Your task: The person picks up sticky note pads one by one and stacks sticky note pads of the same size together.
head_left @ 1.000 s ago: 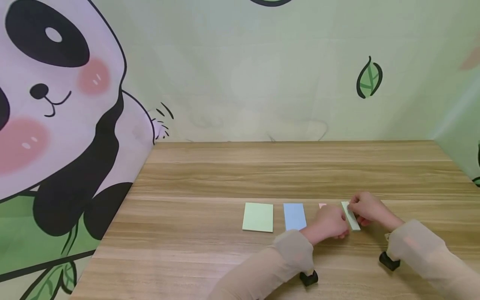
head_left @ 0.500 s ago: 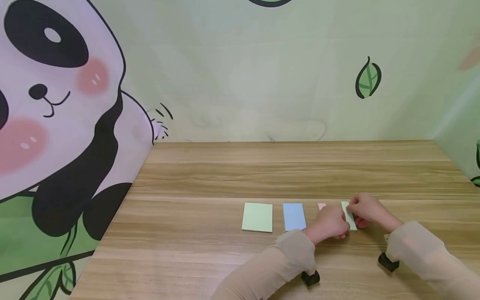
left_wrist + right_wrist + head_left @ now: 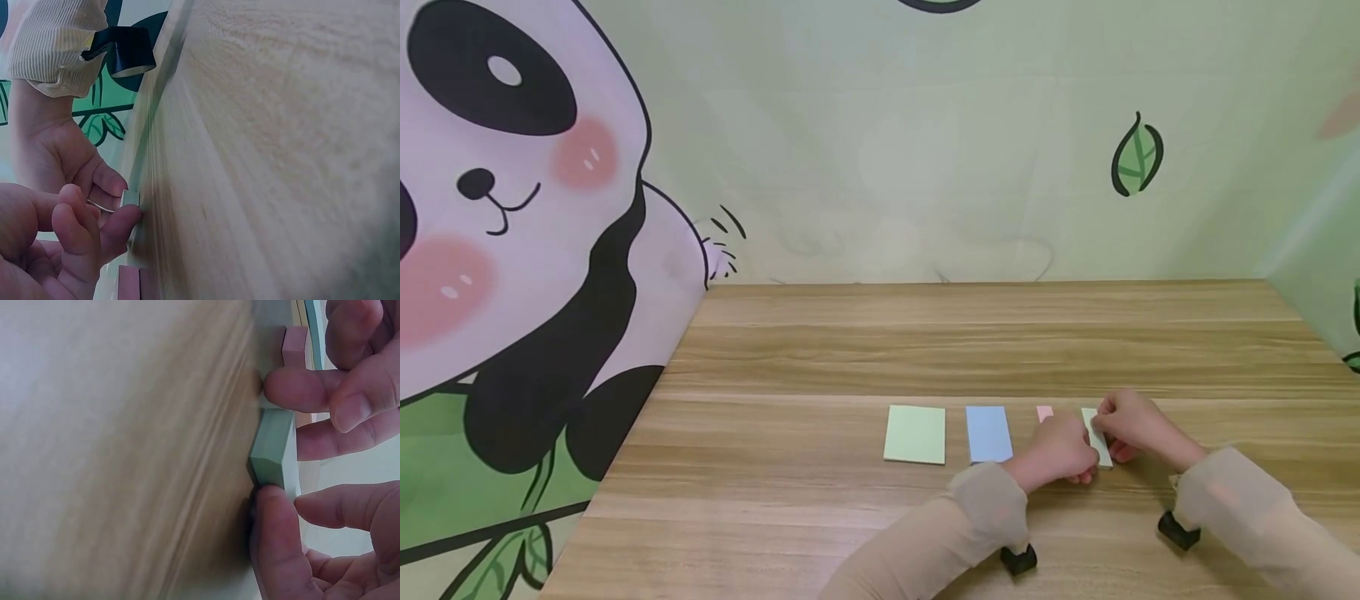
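Note:
A narrow light green sticky note pad (image 3: 1102,454) lies at the right end of a row on the table, between my two hands. My right hand (image 3: 1135,423) pinches its right side, the thumb on the pad's edge and a finger against its face in the right wrist view. From the other side my left hand (image 3: 1058,450) holds the same green pad (image 3: 272,447) with curled thumb and fingers. A thin pale curved edge shows among the fingers in the left wrist view. Under the left hand a pink pad (image 3: 1045,412) is mostly hidden; its end (image 3: 129,284) shows lower down.
Left of the hands lie a blue note pad (image 3: 988,433) and a square light green pad (image 3: 915,435). The wooden table (image 3: 737,500) reaches back to a panda-printed wall (image 3: 880,150). Black wrist cameras (image 3: 1018,560) hang under both sleeves.
The narrow green pad's near end has shifted slightly left and the pad has come a little closer to me. My right hand has moved slightly down with it; the left stays nearly still.

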Available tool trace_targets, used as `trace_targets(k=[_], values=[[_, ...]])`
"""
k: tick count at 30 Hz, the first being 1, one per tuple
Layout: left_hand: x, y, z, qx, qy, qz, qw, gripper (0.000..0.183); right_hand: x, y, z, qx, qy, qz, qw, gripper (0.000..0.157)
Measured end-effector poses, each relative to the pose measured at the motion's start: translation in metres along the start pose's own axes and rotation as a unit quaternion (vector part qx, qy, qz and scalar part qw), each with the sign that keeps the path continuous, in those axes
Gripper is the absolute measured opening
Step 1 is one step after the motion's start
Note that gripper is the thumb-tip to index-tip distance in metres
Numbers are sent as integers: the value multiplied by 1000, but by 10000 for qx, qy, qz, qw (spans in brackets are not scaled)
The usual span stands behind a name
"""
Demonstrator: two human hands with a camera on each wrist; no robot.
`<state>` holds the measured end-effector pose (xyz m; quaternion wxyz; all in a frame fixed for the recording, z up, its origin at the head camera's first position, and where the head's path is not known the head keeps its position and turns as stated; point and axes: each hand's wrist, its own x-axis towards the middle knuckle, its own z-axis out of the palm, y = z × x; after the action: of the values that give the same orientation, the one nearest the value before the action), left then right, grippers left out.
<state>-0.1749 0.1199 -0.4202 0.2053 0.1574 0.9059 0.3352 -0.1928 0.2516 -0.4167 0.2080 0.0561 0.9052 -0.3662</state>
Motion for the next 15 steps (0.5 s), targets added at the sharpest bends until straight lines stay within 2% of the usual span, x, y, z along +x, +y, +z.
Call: trace_targets(k=[4, 11, 15], values=[[-2, 1, -1, 166, -71, 44, 9998, 29, -1, 0, 1, -25, -33, -15, 10000, 11], [2, 2, -3, 939, 84, -100, 9955, 29, -2, 1, 0, -155, -68, -145, 9998, 13], [5, 0, -3, 954, 129, -140, 9953, 28, 0, 0, -1, -396, 74, -216, 9990, 16]])
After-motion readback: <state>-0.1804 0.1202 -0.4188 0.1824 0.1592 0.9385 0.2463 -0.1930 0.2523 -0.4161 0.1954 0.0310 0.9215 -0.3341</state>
